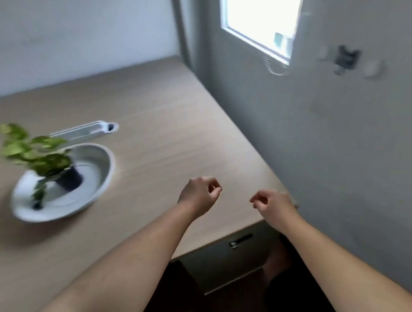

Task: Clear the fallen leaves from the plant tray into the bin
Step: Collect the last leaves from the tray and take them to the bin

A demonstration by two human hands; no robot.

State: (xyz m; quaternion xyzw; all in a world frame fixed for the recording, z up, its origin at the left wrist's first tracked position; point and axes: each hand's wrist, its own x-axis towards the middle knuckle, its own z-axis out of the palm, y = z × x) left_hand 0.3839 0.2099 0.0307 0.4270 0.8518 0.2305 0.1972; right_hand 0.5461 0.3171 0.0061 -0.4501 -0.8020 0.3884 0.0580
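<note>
A round white plant tray (100,169) sits on the wooden table at the left, blurred by motion. A small green-leaved plant (33,151) in a dark pot (70,179) stands in it. One dark leaf (39,193) hangs over the tray's near side. My left hand (199,193) hovers over the table right of the tray, fingers loosely curled, holding nothing. My right hand (271,205) hovers near the table's right corner, fingers curled the same way and empty. No bin is in view.
A white long-handled object (84,130) lies on the table (177,132) just behind the tray. A grey wall runs along the table's right edge, with a window (259,15) above. Below the table's near edge is a dark drawer front with a handle (240,239).
</note>
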